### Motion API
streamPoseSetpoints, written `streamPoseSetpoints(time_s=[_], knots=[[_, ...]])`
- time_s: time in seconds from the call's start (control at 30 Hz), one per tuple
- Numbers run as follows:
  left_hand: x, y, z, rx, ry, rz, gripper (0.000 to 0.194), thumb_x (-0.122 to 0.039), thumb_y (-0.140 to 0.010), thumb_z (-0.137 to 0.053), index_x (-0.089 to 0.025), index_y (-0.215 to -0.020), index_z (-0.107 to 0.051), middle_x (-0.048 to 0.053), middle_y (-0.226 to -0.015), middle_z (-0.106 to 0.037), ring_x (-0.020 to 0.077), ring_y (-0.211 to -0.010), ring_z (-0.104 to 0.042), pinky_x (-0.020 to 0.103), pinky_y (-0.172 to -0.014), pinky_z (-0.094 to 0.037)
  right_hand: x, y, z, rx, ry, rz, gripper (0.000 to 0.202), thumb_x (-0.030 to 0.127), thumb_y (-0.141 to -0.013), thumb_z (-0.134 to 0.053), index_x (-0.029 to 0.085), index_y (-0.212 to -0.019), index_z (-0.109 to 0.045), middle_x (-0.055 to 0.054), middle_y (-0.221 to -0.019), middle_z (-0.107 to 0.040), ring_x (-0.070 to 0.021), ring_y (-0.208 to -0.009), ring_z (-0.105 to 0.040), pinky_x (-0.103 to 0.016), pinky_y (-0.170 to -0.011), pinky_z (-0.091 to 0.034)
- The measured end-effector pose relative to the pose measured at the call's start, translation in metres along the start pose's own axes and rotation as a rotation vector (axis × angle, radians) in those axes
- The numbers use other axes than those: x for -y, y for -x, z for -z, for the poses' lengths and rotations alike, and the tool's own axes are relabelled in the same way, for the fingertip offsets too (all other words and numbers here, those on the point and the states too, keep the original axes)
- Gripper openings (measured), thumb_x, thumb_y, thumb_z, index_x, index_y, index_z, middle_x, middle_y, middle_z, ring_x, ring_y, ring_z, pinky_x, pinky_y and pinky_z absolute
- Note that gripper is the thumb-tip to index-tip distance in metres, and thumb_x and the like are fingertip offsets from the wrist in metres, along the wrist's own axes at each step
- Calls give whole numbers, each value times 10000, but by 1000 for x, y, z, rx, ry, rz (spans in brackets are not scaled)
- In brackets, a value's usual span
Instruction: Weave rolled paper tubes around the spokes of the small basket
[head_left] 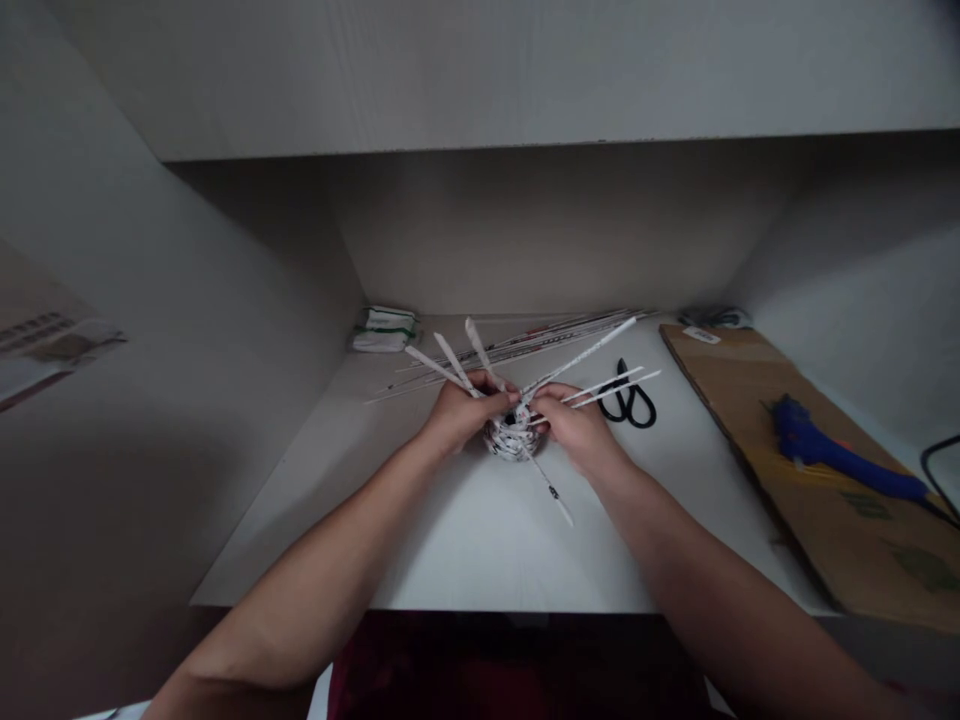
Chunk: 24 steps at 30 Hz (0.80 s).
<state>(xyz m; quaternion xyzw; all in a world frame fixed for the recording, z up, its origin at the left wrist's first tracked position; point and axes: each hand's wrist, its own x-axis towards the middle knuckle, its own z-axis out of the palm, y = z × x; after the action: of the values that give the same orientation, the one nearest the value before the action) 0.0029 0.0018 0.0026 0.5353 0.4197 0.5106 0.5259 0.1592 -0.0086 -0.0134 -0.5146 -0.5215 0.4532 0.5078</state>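
Counter [465, 560]: white and boxed in by pale panels, under a wide overhanging board; the light is dim.
Woven bowl [513, 443]: small, round, of printed paper, between my two hands near the middle of the counter.
Left hand [459, 412]: fingers grasping the bowl's left rim, thumb over the top, three paper strips [450, 355] fanning up beside it.
Right hand [574, 425]: fingers pinched at the right rim, by the roots of the strips that stick out that way.
Step in hand: working a strip in and out of the uprights at the rim, as I judge it.
Next move: calls, I think, for a steady left hold while the right draws the strip snug without creasing it.
Loose end [553, 492]: pointing out of the bowl toward me, apart from my fingers.
Spare sticks [540, 340]: lying in a spread bunch behind my hands.
Scissors [630, 395]: black, just beyond my right hand.
Cardboard [742, 400]: to the right, with a blue glue gun [840, 455] lying on it.
Packet [386, 330]: white with green, in the back left corner.
Hard to see: my fingertips behind the rim, the bowl's underside, and which strip is pinched; the glue gun's cord runs off the right edge.
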Motion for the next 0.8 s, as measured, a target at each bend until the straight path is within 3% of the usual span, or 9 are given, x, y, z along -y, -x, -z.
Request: streamPoseSetpoints(time_s=[0.13, 0.37, 0.53, 0.8], knots=[[2, 1, -2, -52, -69, -27, 221, -265, -581, -798, -117, -706, -692, 37, -659, -672, 141, -593, -599, 256, -582, -466, 0, 1, 3, 22, 105, 63, 117, 277, -705, -572, 200, -684, -657, 18, -610, -616, -139, -554, -549, -246, -518, -423], [3, 0, 0, -58, -186, -67, 261, -240, -632, -760, -121, -862, -726, 62, -750, -707, 158, -660, -625, 279, -639, -491, 15, 7, 6, -103, 307, 155, 179, 378, -734, -644, 200, -718, -662, -7, -666, -672, -155, -606, -588, -273, -608, -446], [3, -1, 4, 64, -201, -56, 245, -256, -663, -738, -118, -866, -745, 92, -807, -735, 184, -720, -653, 302, -679, -503, 17, 10, 3, -80, 251, 187, 176, 358, -749, -646, 186, -760, -683, -11, -655, -669, -148, -580, -574, -263, -578, -440], [1, 0, -1, -24, -175, -48, 197, -239, -586, -777, -117, -733, -727, 58, -669, -698, 163, -613, -607, 291, -612, -464, 13, 10, 0, -65, 182, 242, 162, 342, -772, -640, 186, -778, -685, -10, -654, -656, -149, -582, -565, -259, -566, -437]])
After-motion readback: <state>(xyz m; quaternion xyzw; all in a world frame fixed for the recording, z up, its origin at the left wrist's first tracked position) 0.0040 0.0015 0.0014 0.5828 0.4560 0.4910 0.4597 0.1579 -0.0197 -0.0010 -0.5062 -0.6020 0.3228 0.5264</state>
